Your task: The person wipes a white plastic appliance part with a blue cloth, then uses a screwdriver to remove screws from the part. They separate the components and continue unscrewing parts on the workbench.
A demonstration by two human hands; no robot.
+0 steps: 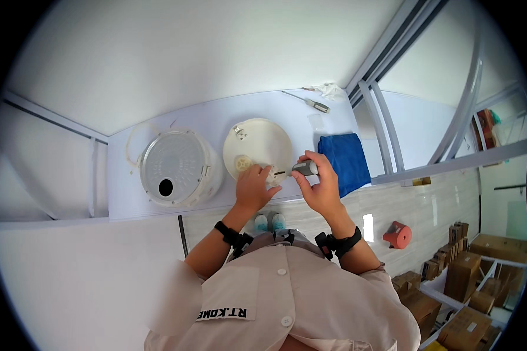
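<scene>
My right hand [323, 190] is closed around the grey handle of a screwdriver [305, 168], whose dark tip points left toward my left hand. My left hand [253, 186] lies over the near rim of a round cream-white lid-like dish [270, 136], fingers bent about a small whitish part [272, 175]; exactly how they grip it is partly hidden. Inside the dish are a pale yellow spoked wheel [243, 162] near my left fingers and a small shiny metal bracket [239, 133] at the far left side.
Left of the dish stands a white round drum-shaped housing [178, 164] with a dark hole and a trailing cord. A folded blue cloth [345, 161] lies at the right. Behind are another screwdriver [318, 106] and crumpled white tissue [330, 90]. A red stool [397, 235] and cardboard boxes [464, 272] occupy the floor.
</scene>
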